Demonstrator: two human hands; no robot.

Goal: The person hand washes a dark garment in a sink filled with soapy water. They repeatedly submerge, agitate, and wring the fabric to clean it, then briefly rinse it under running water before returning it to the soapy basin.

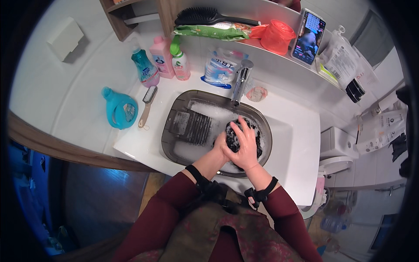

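Inside a grey translucent washbasin (169, 150) lies a bunched, wet black cloth (258, 139), coated with white suds. My left hand (221, 149) cups its left side, with the fingertips hidden behind my other hand and the cloth. From above and the right, my right hand (244, 148) grips the bundle, its fingers curved over the top. The two hands touch at the thumbs. A ribbed washboard section (198, 128) is in the basin's left half, next to foamy water (187, 150).
The basin sits in a white sink (301, 144) under a chrome faucet (241, 83). To the left are a scrub brush (147, 107), a turquoise jug (120, 109) and several bottles (162, 56). Behind stands a detergent bag (222, 67). A phone (308, 38) leans on the ledge.
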